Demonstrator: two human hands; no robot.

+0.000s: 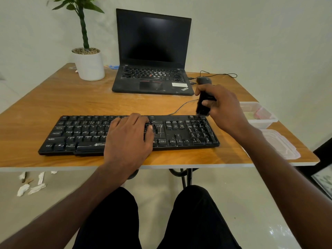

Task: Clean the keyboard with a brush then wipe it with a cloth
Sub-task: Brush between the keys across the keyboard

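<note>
Two hands in view. Left hand (128, 135) is laid flat on the keyboard (179, 133), fingers relaxed over its middle keys. Brush (203, 105) is gripped in the right hand (224, 108), bristles touching the keyboard's far right corner. Laptop (152, 51) is set behind the keyboard, plastic container (258, 112) to its right.
</note>
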